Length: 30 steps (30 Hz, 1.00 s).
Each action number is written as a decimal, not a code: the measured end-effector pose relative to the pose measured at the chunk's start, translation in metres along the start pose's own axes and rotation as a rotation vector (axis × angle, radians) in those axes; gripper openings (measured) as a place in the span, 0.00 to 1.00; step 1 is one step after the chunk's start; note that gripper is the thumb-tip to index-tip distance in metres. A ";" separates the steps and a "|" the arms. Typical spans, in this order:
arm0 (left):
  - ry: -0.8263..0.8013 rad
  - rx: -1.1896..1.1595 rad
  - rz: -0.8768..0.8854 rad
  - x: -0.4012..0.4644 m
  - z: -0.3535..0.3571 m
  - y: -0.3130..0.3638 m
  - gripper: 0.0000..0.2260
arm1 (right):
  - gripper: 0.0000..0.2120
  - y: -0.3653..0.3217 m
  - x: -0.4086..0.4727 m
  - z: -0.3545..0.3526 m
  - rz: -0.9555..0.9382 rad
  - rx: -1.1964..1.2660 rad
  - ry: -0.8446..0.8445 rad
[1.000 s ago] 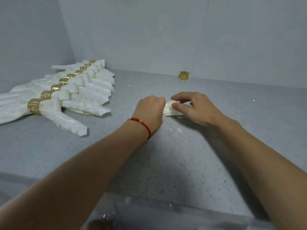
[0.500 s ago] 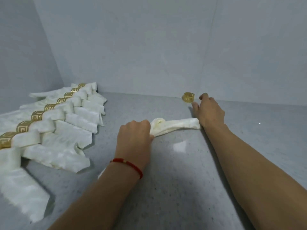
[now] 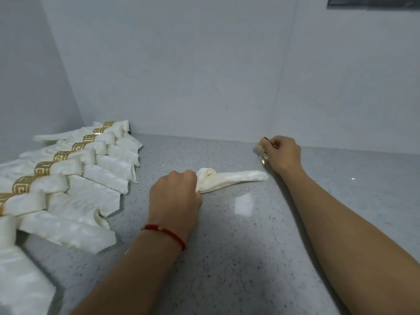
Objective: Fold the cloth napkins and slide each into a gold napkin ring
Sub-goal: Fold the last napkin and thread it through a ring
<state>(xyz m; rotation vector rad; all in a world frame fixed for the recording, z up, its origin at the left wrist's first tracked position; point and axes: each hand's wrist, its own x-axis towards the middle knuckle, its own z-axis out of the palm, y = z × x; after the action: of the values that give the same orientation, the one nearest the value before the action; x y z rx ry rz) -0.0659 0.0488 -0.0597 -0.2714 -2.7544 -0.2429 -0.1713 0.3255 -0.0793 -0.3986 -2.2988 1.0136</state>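
A cream cloth napkin [image 3: 229, 179], folded into a narrow strip, lies on the grey speckled counter [image 3: 227, 258]. My left hand [image 3: 175, 196], with a red cord at the wrist, grips the strip's bunched left end. The strip's free end points right toward my right hand [image 3: 283, 154]. That hand is at the back by the wall, its fingers curled round a gold napkin ring [image 3: 262, 144], which is mostly hidden behind them.
A row of several folded cream napkins [image 3: 91, 178] in gold patterned rings [image 3: 43, 169] lies overlapped along the left side of the counter. Grey walls close the back and the left.
My right hand has left the napkin's right end, reached back to the wall and closed on the gold ring. My left hand keeps hold of the napkin's left end.
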 end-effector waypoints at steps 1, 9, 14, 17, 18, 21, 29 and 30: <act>0.003 -0.008 0.004 0.001 0.000 -0.001 0.09 | 0.15 0.002 -0.007 -0.009 0.105 0.155 0.038; 0.072 -0.192 0.015 0.003 0.005 -0.013 0.08 | 0.20 -0.003 -0.107 -0.069 0.339 0.692 -0.077; 0.246 -0.305 0.031 -0.002 0.004 -0.022 0.10 | 0.18 -0.010 -0.115 -0.079 0.286 0.725 -0.237; 0.313 -0.313 0.068 -0.002 0.003 -0.025 0.11 | 0.18 -0.014 -0.116 -0.081 0.244 0.770 -0.302; 0.326 -0.308 0.086 -0.002 0.003 -0.025 0.11 | 0.19 -0.016 -0.117 -0.083 0.241 0.814 -0.325; 0.339 -0.314 0.146 -0.003 0.004 -0.025 0.11 | 0.19 -0.017 -0.116 -0.084 0.218 0.874 -0.400; 0.359 -0.356 0.203 -0.004 0.006 -0.025 0.11 | 0.32 -0.018 -0.111 -0.089 0.094 0.826 -0.604; 0.373 -0.366 0.214 -0.005 0.005 -0.025 0.11 | 0.32 -0.018 -0.110 -0.089 0.076 0.798 -0.622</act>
<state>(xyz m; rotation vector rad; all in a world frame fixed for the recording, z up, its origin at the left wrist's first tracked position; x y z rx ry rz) -0.0684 0.0249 -0.0691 -0.5502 -2.2788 -0.6687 -0.0302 0.3108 -0.0612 0.1944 -2.1140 2.1960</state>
